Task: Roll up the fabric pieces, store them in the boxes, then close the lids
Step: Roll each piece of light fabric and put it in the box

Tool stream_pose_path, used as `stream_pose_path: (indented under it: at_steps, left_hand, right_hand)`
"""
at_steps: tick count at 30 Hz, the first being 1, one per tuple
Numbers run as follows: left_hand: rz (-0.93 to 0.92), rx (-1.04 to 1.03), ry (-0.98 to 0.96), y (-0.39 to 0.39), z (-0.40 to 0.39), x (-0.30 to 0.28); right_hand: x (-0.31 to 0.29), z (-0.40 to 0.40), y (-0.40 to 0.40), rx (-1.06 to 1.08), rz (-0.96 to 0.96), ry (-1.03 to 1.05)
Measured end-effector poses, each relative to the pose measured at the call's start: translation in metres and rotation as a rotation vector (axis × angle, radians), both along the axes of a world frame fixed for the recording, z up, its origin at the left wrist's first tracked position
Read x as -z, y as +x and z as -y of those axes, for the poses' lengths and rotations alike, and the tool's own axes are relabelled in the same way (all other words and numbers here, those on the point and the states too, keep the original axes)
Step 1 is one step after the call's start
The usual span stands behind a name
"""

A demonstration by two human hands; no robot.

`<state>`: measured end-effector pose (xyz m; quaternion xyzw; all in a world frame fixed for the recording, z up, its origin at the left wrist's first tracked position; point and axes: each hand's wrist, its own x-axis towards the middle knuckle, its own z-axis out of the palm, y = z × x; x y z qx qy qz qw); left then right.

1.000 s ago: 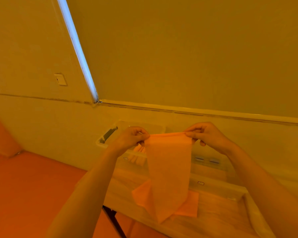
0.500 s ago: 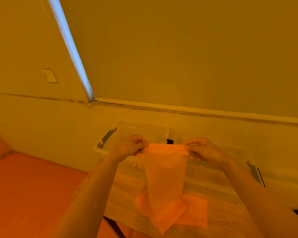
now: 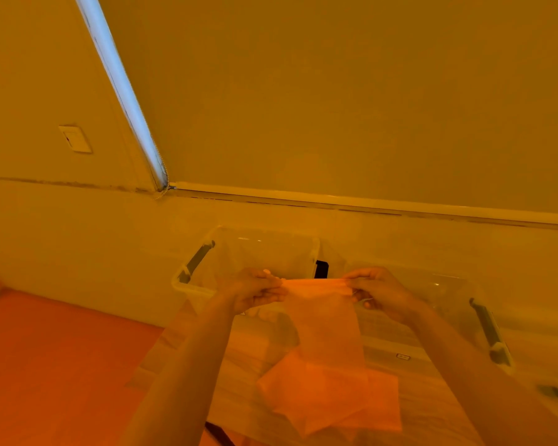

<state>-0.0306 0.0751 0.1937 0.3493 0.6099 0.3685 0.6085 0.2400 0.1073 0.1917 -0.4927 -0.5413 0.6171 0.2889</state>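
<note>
Both hands have drawn closer, bunching the fabric piece (image 3: 322,320) narrower.

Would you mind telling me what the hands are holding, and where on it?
Both hands, left and right, pinch the orange fabric piece at its top edge, one at each end.

Two hands held up an orange cloth (image 3: 322,320) by its top corners. The left hand (image 3: 255,291) pinched one corner and the right hand (image 3: 379,292) pinched the other. Two clear boxes (image 3: 264,249) sat behind on the table (image 3: 432,413).
</note>
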Motion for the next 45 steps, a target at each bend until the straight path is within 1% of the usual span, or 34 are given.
stream_pose_path:
  at_steps: [5, 9, 14, 19, 21, 25, 29, 31, 33, 36, 38, 39, 41, 45]
  left_hand:
    - [0.24, -0.109, 0.002, 0.004, -0.007, 0.012]
    - [0.293, -0.164, 0.029, 0.01, -0.007, 0.016]
    - [0.236, -0.153, 0.067, 0.012, -0.01, 0.023]
    - [0.103, -0.063, 0.098, 0.013, -0.01, 0.024]
    - [0.095, -0.036, 0.115, 0.012, -0.009, 0.021]
    - [0.151, -0.031, 0.124, 0.011, -0.011, 0.02]
    - [0.119, -0.031, 0.136, 0.013, -0.011, 0.023]
    - [0.103, -0.046, 0.152, 0.015, -0.011, 0.026]
    - [0.054, -0.052, 0.166, 0.015, -0.011, 0.028]
    - [-0.054, -0.01, 0.166, 0.013, -0.01, 0.029]
    - [-0.07, 0.005, 0.17, 0.014, -0.01, 0.028]
    - [-0.051, 0.003, 0.18, 0.016, -0.01, 0.028]
    - [0.041, -0.018, 0.21, 0.021, -0.009, 0.025]
    - [0.249, -0.08, 0.244, 0.023, -0.008, 0.024]
  right_hand:
    - [0.006, -0.006, 0.003, 0.086, -0.04, -0.044]
    - [0.01, -0.01, 0.006, 0.126, -0.086, -0.082]
    - [0.015, -0.013, 0.005, 0.148, -0.081, -0.096]
    - [0.017, -0.013, 0.001, 0.163, -0.061, -0.116]
    - [0.017, -0.014, 0.001, 0.174, -0.058, -0.123]
    - [0.018, -0.014, 0.003, 0.172, -0.066, -0.129]
    - [0.018, -0.014, 0.007, 0.145, -0.072, -0.12]
    - [0.019, -0.015, 0.01, 0.125, -0.053, -0.094]
    - [0.018, -0.013, 0.012, 0.099, 0.011, -0.032]
    - [0.012, -0.01, 0.015, 0.075, 0.081, 0.049]
    - [0.009, -0.01, 0.015, 0.072, 0.096, 0.065]
    - [0.008, -0.011, 0.016, 0.07, 0.099, 0.062]
    - [0.007, -0.012, 0.016, 0.077, 0.066, 0.046]
    - [0.005, -0.012, 0.018, 0.127, -0.089, -0.018]
